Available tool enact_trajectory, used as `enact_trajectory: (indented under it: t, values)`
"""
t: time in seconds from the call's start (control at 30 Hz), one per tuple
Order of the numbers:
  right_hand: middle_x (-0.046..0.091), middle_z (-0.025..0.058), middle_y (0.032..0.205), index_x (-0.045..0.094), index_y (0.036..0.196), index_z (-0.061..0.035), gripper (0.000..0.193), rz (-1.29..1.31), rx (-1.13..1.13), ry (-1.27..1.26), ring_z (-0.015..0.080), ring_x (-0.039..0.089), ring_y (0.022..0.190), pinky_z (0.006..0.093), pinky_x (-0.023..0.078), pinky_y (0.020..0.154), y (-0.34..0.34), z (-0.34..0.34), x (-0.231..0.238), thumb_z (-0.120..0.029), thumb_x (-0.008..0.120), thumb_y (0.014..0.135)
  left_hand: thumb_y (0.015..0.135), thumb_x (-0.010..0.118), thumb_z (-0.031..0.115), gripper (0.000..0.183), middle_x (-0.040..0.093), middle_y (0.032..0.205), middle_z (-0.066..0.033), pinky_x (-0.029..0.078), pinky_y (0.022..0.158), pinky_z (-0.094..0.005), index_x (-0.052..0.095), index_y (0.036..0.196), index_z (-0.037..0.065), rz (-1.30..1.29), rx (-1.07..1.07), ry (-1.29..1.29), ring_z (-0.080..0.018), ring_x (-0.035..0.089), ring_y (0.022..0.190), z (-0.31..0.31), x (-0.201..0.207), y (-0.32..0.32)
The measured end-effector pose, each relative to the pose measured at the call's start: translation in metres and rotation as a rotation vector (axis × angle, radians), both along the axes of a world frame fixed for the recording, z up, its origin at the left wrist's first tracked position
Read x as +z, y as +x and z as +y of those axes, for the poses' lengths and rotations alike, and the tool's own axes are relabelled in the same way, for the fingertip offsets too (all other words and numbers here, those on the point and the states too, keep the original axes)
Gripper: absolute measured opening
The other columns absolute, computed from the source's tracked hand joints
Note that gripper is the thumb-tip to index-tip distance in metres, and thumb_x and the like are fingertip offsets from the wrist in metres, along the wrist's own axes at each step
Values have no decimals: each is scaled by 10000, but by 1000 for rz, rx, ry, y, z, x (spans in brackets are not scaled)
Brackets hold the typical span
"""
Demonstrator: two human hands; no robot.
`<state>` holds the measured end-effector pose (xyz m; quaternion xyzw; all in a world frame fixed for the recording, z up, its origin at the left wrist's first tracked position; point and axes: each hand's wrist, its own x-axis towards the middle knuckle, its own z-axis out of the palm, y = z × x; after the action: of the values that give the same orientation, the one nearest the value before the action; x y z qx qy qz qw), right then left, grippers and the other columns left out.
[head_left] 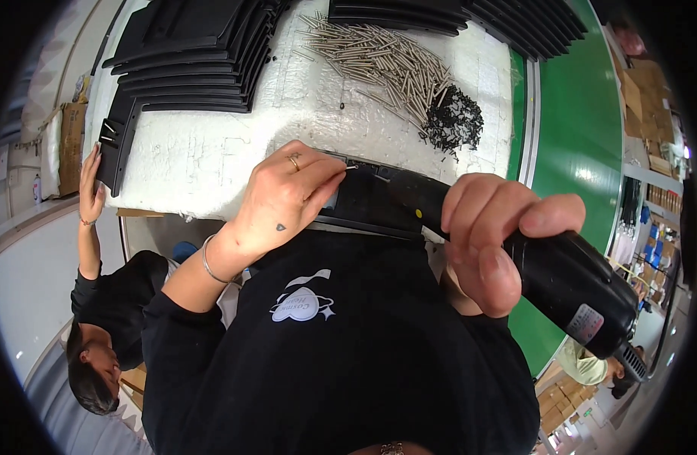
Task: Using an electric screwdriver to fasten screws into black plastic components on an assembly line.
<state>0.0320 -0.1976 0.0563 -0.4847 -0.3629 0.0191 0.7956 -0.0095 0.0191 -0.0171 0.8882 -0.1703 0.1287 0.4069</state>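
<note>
White padded table (189,152) ahead; just before me a black panel (363,201) lies crosswise, long axis left to right, my left hand (284,189) nearer, thumb and forefinger pinching a small metal piece (352,167); right fingers curl around a black power screwdriver (579,284), pointing leftward at that pinch

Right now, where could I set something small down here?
On the white surface, between the black panel stack and the left hand; also the green surface farther right. It's crowded around the metal pins and small black parts.
</note>
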Motion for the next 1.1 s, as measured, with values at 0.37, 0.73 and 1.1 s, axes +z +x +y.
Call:
enact_trajectory:
  t: [0.37, 0.73, 1.1]
  values:
    - [504, 64, 685, 395, 1123, -72, 400, -47, 18, -76, 166, 489, 558, 343, 438, 584, 7, 20, -3, 32, 572, 780, 694, 725, -16, 191, 634, 833, -55, 517, 644, -334, 660, 870, 20, -10, -20, -55, -245, 604, 793, 0, -3, 0]
    - [551, 123, 757, 367, 1104, -37, 407, -55, 145, -131, 202, 548, 635, 366, 489, 632, 17, 24, -3, 137, 567, 796, 693, 725, -1, 192, 620, 801, -53, 516, 631, -334, 653, 870, 18, 1, -29, -91, -241, 596, 792, 0, -7, 0]
    - [455, 30, 616, 369, 990, -89, 313, 103, -39, -280, 117, 405, 481, 290, 381, 515, 17, 60, 7, -33, 593, 780, 663, 723, -47, 192, 639, 787, -84, 507, 611, -338, 658, 835, 10, 3, 5, -169, -267, 606, 717, -5, -14, -4]
